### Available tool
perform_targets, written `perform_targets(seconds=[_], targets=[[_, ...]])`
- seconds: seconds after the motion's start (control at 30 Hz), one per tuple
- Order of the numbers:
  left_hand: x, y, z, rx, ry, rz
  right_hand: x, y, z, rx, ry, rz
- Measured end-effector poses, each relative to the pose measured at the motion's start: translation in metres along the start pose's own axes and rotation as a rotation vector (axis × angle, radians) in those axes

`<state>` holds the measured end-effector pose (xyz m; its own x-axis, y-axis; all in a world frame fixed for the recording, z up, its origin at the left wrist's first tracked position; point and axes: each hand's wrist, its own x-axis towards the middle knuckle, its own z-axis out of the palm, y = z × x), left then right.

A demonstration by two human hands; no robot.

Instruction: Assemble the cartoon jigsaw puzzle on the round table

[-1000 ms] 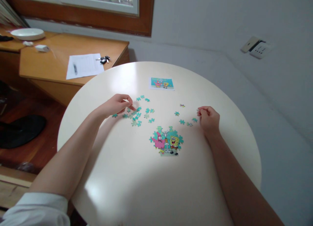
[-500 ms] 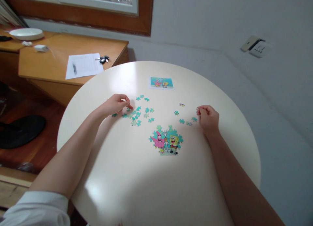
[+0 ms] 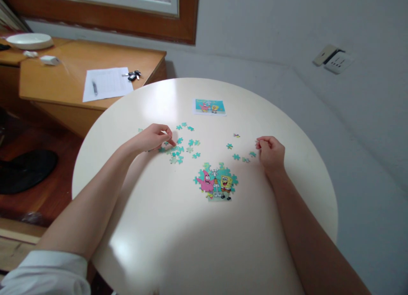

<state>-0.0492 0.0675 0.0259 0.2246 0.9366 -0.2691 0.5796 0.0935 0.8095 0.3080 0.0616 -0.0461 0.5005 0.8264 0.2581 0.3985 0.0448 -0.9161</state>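
My left hand [image 3: 156, 137] reaches over a scatter of loose teal jigsaw pieces [image 3: 177, 150]. Its index finger points down at the pieces and nothing shows held in it. On the right, my right hand [image 3: 271, 152] rests on the table with its fingers curled and the thumb pressed to them. Whatever may be in that pinch is too small to make out. Just left of it lie a few loose pieces [image 3: 236, 157]. Between the hands and nearer to me is a joined section of the cartoon puzzle [image 3: 217, 182], with three figures and a jagged outline.
A small reference picture [image 3: 209, 106] lies toward the far side of the round white table [image 3: 191, 244]. Beyond its left edge, a wooden desk [image 3: 70, 52] bears a sheet of paper [image 3: 108, 84], a pen, keys [image 3: 134, 75] and a white dish [image 3: 30, 41]. A wall stands at right.
My left hand has shifted slightly right, and pieces beneath its fingertips have moved a little. My right hand keeps its place and its closed fingers. The view has shifted slightly.
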Motion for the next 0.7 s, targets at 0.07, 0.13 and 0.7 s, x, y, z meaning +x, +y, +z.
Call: perform_targets(seconds=[0.07, 0.13, 0.7], targets=[[0.0002, -0.0006, 0.0001, 0.000, -0.011, -0.006, -0.0002, 0.0005, 0.0000, 0.000, 0.003, -0.002], [0.0004, -0.0007, 0.0001, -0.001, -0.026, -0.010, -0.0003, 0.0009, 0.0000, -0.001, 0.004, 0.000], [-0.0043, 0.0068, 0.0030, 0.055, -0.127, 0.052, -0.0015, -0.0023, -0.0006, -0.009, 0.007, -0.015]])
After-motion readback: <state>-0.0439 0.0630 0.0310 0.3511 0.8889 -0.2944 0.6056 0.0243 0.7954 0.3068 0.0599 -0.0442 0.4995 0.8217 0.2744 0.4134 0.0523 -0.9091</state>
